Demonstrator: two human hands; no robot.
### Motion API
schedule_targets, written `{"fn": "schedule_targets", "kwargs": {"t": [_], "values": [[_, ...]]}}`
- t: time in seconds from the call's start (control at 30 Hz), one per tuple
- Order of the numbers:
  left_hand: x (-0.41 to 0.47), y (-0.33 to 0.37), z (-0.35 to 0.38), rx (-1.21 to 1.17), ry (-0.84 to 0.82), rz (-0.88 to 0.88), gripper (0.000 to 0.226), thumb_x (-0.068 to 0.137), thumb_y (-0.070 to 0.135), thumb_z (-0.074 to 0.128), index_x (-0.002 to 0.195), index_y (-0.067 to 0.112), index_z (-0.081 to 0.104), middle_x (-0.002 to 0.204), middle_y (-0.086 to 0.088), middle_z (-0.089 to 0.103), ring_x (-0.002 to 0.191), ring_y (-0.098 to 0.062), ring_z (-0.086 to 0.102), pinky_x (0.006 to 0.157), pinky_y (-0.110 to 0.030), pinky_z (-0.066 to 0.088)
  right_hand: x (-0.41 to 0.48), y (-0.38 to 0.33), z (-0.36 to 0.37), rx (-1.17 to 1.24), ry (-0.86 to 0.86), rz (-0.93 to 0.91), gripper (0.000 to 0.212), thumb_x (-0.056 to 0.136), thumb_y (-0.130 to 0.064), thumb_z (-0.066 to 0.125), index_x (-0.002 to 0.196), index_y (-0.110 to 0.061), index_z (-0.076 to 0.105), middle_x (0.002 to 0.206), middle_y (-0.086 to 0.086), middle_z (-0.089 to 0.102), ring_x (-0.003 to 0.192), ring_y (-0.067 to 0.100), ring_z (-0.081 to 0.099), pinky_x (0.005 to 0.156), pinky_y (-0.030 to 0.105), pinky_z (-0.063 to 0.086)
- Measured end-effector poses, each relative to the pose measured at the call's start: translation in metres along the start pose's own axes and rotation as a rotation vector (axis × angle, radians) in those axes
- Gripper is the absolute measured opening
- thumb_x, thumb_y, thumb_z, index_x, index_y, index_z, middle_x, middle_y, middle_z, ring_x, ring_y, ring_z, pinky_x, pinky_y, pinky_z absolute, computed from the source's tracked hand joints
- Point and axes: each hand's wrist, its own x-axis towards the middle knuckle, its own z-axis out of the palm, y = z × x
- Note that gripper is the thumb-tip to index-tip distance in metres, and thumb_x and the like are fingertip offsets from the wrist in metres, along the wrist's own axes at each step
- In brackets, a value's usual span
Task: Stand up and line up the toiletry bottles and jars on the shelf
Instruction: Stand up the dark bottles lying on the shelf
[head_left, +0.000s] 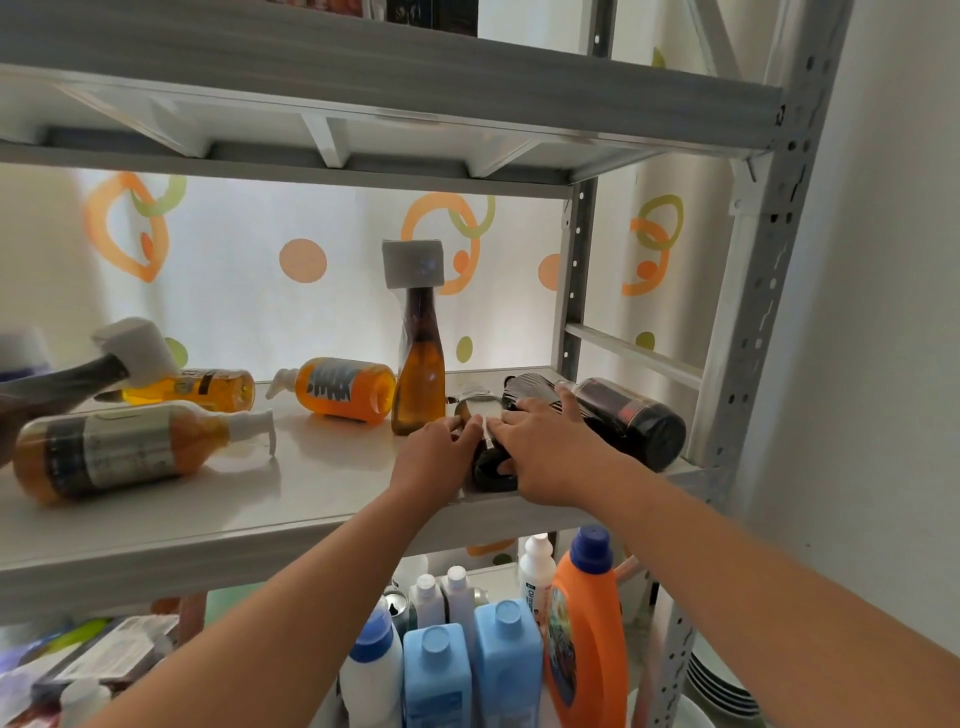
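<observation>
A dark bottle (491, 470) lies on its side, just right of an upright amber bottle (418, 384) on the shelf (322, 467). The left hand (436, 452) curls its fingers against the dark bottle's side, and the right hand (545, 449) cups over its top. It looks glossy and rigid, so probably slippery. Grip the body, not the cap.

A pale grey metal shelf (311, 499) carries toiletry bottles. Five lie on their sides: a large amber pump bottle (119, 452) at front left, a small clear orange bottle (197, 388) behind it, an orange pump bottle with a grey-black label (345, 388) mid-shelf, a small dark bottle (491, 470) at the front edge, and a large dark bottle (631, 418) at right. A tall amber bottle with a square grey cap (418, 374) stands upright.
</observation>
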Motion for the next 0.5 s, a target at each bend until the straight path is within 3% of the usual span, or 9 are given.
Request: {"fn": "schedule_targets", "kwargs": {"t": [0.17, 0.33, 0.43, 0.5], "values": [[-0.004, 0.000, -0.005, -0.156, -0.062, -0.009, 0.046, 0.094, 0.048, 0.043, 0.120, 0.015, 0.060, 0.098, -0.002, 0.068, 0.081, -0.012, 0.057, 0.058, -0.017, 0.040, -0.005, 0.001, -0.002, 0.084, -0.020, 0.033, 0.062, 0.089, -0.019, 0.051, 0.145, -0.020, 0.024, 0.147, 0.000, 0.035, 0.138, 0.023, 0.022, 0.111, 0.059, 0.006], [-0.006, 0.002, -0.009, -0.329, -0.148, -0.024, 0.031, 0.093, 0.045, 0.048, 0.094, 0.018, 0.065, 0.075, 0.002, 0.064, 0.071, -0.013, 0.057, 0.063, -0.020, 0.044, -0.009, 0.001, -0.001, 0.119, 0.000, 0.046, 0.064, 0.088, -0.020, 0.051, 0.145, -0.019, 0.023, 0.149, -0.001, 0.033, 0.139, 0.022, 0.022, 0.111, 0.059, 0.005], [-0.007, 0.000, -0.010, -0.369, -0.179, -0.028, 0.030, 0.092, 0.044, 0.051, 0.096, 0.019, 0.067, 0.080, -0.001, 0.068, 0.070, -0.012, 0.058, 0.068, -0.025, 0.048, -0.013, 0.002, -0.001, 0.135, 0.018, 0.036, 0.064, 0.087, -0.022, 0.052, 0.144, -0.020, 0.024, 0.147, -0.001, 0.034, 0.138, 0.022, 0.023, 0.110, 0.058, 0.004], [-0.008, 0.000, -0.011, -0.389, -0.185, -0.029, 0.030, 0.092, 0.044, 0.052, 0.100, 0.019, 0.067, 0.084, -0.001, 0.069, 0.071, -0.012, 0.058, 0.064, -0.023, 0.047, -0.016, 0.003, 0.001, 0.140, 0.033, 0.040, 0.064, 0.088, -0.026, 0.051, 0.145, -0.021, 0.022, 0.150, -0.001, 0.030, 0.140, 0.021, 0.020, 0.111, 0.058, 0.001]]}}
